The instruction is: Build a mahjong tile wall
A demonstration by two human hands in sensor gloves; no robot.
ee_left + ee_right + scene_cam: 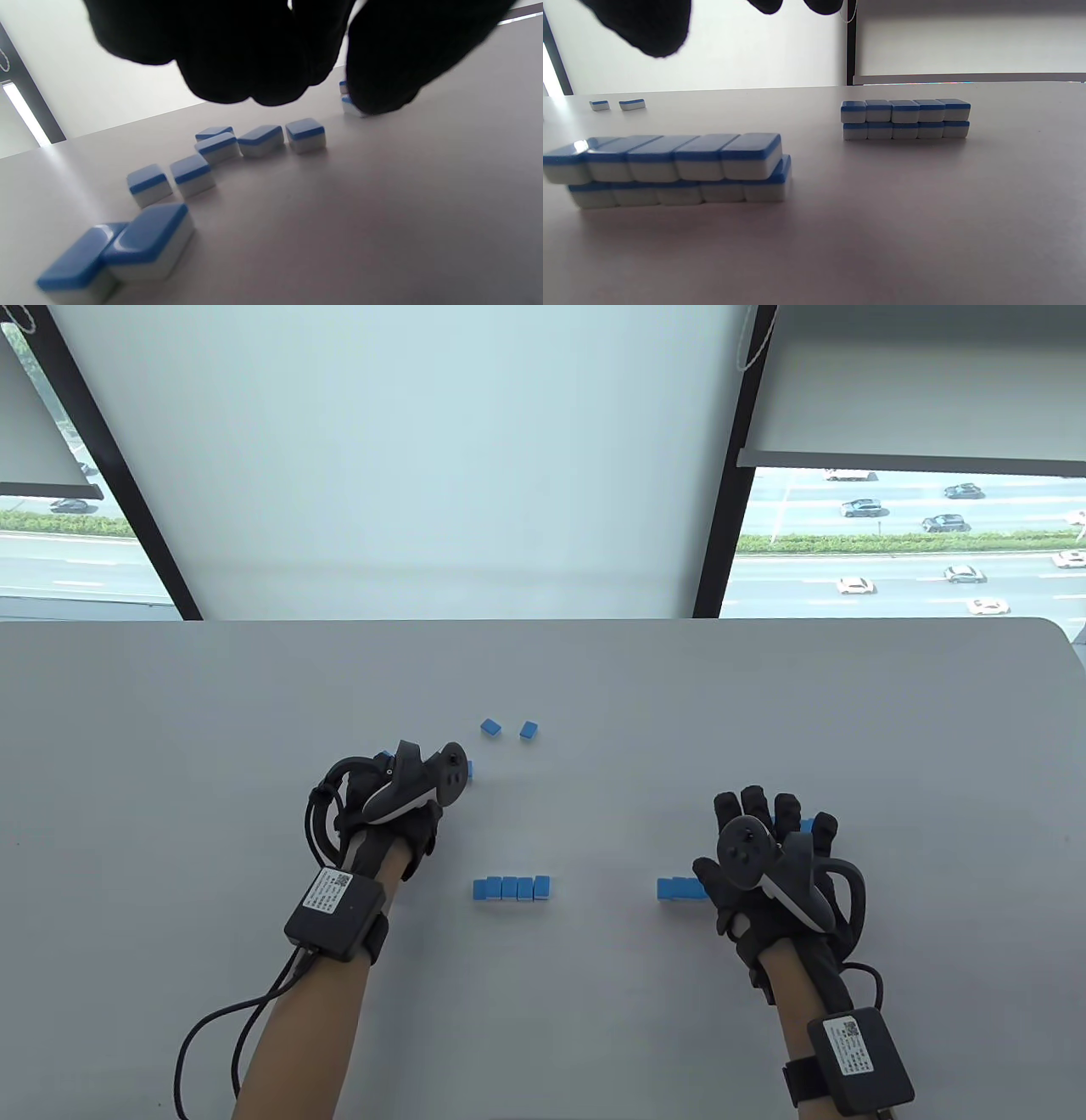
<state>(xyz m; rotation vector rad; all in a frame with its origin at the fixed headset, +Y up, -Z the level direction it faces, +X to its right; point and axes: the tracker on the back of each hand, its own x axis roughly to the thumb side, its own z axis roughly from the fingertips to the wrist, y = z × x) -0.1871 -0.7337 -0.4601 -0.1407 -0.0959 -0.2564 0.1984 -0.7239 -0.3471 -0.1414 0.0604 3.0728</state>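
Observation:
Blue-backed mahjong tiles lie on the grey table (212,712). A short wall segment (513,887) stands at centre front. A second segment (679,888) runs under my right hand (768,823), whose fingers are spread above the table and hold nothing. The right wrist view shows a near two-layer stack (670,169) and a farther two-layer stack (905,119). My left hand (407,789) hovers over several loose tiles (220,146). One fingertip (382,84) touches a tile (351,108). No tile sits between the fingers.
Two loose tiles (490,726) (529,730) lie beyond the left hand. Another tile (468,768) peeks out beside it. A blue tile (806,824) shows between the right hand's fingers. The table's far edge (543,621) meets the window.

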